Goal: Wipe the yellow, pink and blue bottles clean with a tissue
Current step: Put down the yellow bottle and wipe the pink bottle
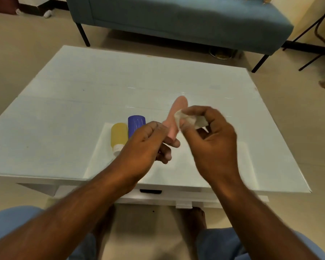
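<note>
My left hand (148,145) holds the pink bottle (176,113) by its lower end, tilted up and away above the table. My right hand (212,136) pinches a crumpled white tissue (188,119) against the pink bottle's side. The yellow bottle (118,136) lies on the table with its white cap toward me. The blue bottle (136,123) lies right beside it, partly hidden behind my left hand. Both rest on a white sheet (101,156) spread on the table.
The white glass-topped table (120,81) has a drawer at its front edge. A teal bench (176,17) stands behind it on dark legs. A black metal frame (321,34) is at the far right. My knees and bare feet are below the table edge.
</note>
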`<act>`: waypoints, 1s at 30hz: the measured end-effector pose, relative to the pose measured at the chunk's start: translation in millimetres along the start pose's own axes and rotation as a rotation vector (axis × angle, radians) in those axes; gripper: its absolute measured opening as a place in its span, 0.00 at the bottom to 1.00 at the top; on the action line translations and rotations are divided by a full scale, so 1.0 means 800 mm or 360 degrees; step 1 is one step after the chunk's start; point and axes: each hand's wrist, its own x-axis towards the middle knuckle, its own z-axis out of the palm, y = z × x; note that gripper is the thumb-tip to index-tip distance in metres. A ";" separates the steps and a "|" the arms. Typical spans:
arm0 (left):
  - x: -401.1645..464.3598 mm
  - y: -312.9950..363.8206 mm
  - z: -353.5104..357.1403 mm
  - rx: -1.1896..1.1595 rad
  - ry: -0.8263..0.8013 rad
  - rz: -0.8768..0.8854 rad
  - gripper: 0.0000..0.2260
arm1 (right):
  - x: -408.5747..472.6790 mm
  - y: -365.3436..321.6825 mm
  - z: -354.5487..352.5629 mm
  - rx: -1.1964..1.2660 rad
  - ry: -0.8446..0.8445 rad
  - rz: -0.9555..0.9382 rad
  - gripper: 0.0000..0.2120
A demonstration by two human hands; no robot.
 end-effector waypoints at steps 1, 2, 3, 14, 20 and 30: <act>0.002 0.000 -0.001 -0.0039 0.0078 -0.0090 0.17 | -0.007 -0.001 0.005 -0.0038 -0.0107 -0.0065 0.07; 0.007 -0.001 -0.004 -0.0046 0.0139 -0.0175 0.19 | -0.011 -0.001 0.009 -0.0072 -0.0185 -0.0131 0.08; 0.011 -0.003 -0.006 -0.0063 0.0144 -0.0249 0.20 | -0.011 -0.001 0.010 -0.0086 -0.0208 -0.0168 0.08; 0.006 -0.002 -0.005 0.0053 0.0205 -0.0237 0.20 | -0.005 0.004 0.008 -0.0300 -0.0148 -0.0408 0.09; 0.001 0.003 -0.002 0.0034 0.0244 -0.0199 0.23 | 0.004 0.006 -0.004 -0.0335 -0.0053 -0.0287 0.08; 0.006 0.004 -0.005 -0.0041 0.0156 -0.0351 0.23 | -0.004 0.003 0.003 -0.0318 -0.0187 -0.0252 0.05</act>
